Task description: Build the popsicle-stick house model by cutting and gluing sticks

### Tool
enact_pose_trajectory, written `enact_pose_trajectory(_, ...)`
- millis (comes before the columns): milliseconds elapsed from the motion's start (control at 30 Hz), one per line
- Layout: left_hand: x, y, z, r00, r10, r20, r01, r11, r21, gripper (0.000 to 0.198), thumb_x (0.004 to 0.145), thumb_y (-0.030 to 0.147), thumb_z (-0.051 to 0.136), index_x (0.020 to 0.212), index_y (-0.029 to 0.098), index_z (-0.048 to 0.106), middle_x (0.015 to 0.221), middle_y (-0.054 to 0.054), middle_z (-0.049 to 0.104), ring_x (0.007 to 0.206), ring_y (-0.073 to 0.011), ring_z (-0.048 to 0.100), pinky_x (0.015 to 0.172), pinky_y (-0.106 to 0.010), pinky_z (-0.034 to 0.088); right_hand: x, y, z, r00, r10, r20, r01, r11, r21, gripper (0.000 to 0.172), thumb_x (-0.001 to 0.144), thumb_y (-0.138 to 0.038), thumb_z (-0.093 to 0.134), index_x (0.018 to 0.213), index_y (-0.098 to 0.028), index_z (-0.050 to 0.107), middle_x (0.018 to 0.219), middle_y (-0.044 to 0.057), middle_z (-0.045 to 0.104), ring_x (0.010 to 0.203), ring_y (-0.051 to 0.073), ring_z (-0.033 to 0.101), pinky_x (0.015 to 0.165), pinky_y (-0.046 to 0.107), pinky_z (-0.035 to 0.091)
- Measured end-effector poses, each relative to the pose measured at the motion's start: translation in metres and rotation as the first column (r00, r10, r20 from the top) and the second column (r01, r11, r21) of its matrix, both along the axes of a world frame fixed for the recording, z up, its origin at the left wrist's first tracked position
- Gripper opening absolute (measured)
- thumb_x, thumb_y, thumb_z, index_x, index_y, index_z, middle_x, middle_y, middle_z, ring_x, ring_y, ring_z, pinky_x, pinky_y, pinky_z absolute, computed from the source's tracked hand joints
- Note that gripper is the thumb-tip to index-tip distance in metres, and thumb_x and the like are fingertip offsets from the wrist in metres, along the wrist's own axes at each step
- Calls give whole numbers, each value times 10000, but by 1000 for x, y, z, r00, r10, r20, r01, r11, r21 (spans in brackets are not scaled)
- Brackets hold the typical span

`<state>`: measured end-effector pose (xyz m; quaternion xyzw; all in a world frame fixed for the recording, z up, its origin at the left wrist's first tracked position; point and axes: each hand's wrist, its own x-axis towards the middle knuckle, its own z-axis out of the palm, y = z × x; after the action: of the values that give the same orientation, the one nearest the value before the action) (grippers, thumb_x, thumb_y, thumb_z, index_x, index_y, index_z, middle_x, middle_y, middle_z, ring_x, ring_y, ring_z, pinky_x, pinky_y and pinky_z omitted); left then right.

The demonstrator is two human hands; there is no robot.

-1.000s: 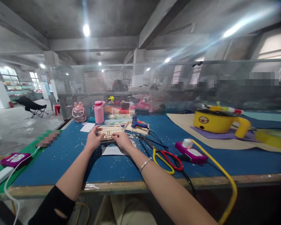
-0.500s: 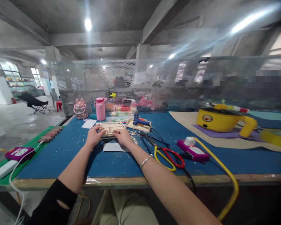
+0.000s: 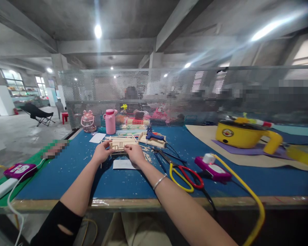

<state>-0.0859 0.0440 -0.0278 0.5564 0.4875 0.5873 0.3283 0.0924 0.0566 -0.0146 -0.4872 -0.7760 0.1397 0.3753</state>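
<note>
A small frame of pale wooden sticks [image 3: 119, 146] is held between my two hands over the blue table. My left hand [image 3: 103, 152] grips its left end, fingers closed round the edge. At the right end, the thumb and fingers of my right hand [image 3: 133, 153] pinch the frame. Short upright pieces show across its front. Below it lies a white paper slip [image 3: 125, 164]. Just behind to the right, a blue glue gun [image 3: 154, 135] rests on a shallow wooden stick tray [image 3: 143, 139]. Loose sticks [image 3: 146, 156] are scattered beside my right hand.
Scissors with red and yellow handles [image 3: 186, 181] lie right of my right forearm. Farther right are a purple power socket [image 3: 215, 171] with a yellow cord and a yellow pot [image 3: 238, 135]. A pink bottle [image 3: 110, 122] stands behind, before a perforated metal screen [image 3: 102, 85].
The wooden frame is tipped slightly, so more of its front and the openings between its pieces show. Both hands keep their hold. The whole view has shifted slightly.
</note>
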Motion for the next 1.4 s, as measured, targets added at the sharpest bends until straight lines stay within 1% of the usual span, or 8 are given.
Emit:
enact_pose_trajectory(167,3,1,-2,998,-11,63,11,1000,-7,571,458,96,722,1012,111,580,1018,-105,649,993,-232,579,938,-387,388,2,-9,7,992,-54,111,50,998,35,210,757,-300,487,732,-222,681,696,5,649,629,122,512,524,215,255)
enact_pose_trajectory(300,5,-1,2,987,5,162,3,999,-48,626,445,55,719,1049,114,567,1016,-97,653,994,-221,582,939,-374,395,1,-9,8,992,-61,112,61,998,5,224,765,-303,478,754,-219,685,696,8,655,626,126,522,531,217,265)
enact_pose_trajectory(500,9,-10,9,996,1,88,3,999,-41,472,490,69,702,950,135,622,941,-67,681,938,-222,611,921,-371,414,1,-8,6,993,-69,100,66,997,35,215,757,-302,486,754,-225,686,697,13,655,649,135,521,541,226,263)
enact_pose_trajectory(767,10,-8,8,998,12,66,-8,999,-51,433,527,76,683,949,152,625,933,-48,685,925,-210,616,887,-341,438,-2,7,-8,996,-24,-81,23,1000,-21,258,739,-318,483,585,-175,633,497,-25,520,510,102,407,486,220,225)
enact_pose_trajectory(900,7,-3,1,998,7,64,-5,999,-33,460,515,114,694,967,149,619,943,-50,682,924,-216,615,886,-345,436,-3,12,-14,981,22,-191,-32,998,-50,268,736,-333,472,625,-159,643,500,-28,517,510,99,404,505,210,253)
enact_pose_trajectory(1133,7,-3,1,996,13,86,-10,999,-40,470,505,117,696,967,142,616,949,-62,679,924,-219,614,873,-339,440,-2,9,-10,991,25,-133,-28,999,-20,242,731,-312,489,598,-161,623,501,-26,509,523,96,410,502,202,242)
enact_pose_trajectory(1267,9,-7,6,999,43,12,-42,998,-51,448,528,122,680,972,137,613,938,-67,680,897,-208,620,844,-316,446,-1,6,-7,997,24,-77,-25,1000,-5,240,734,-300,482,566,-166,588,490,-34,468,524,91,398,498,204,225)
enact_pose_trajectory(1400,8,-12,10,975,126,-185,-132,991,-23,448,553,161,663,998,161,603,954,-58,660,801,-186,623,772,-289,449,0,4,-5,995,53,-86,-53,999,9,258,734,-306,472,530,-165,546,459,-39,411,508,90,363,490,211,221)
